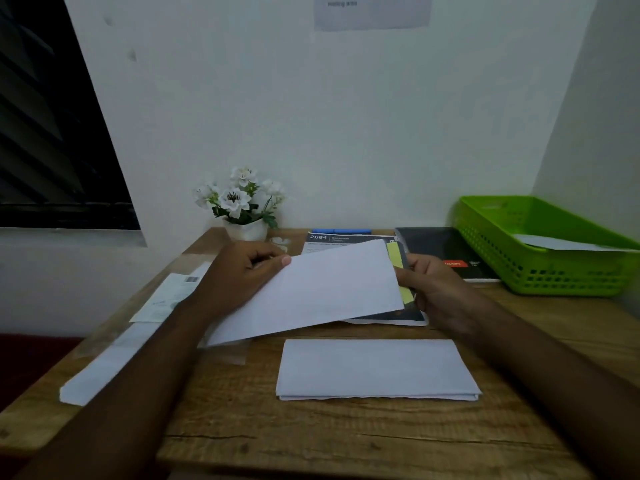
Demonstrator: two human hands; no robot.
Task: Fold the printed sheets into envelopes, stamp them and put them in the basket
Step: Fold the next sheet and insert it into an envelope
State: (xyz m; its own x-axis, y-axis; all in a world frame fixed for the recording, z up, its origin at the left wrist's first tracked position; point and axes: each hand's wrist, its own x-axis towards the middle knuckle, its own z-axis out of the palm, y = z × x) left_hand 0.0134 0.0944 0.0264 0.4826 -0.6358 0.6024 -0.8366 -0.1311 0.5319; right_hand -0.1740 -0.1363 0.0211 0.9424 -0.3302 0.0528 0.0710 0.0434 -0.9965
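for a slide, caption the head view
Left hand and right hand hold a white paper; folded sheet lies nearer, green basket at right.

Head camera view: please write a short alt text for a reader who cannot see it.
A person's left hand and right hand hold a flat white paper rectangle tilted above a brown wooden table. A folded white paper sheet lies nearer the person, and a green perforated plastic basket containing a pale paper piece stands at far right.
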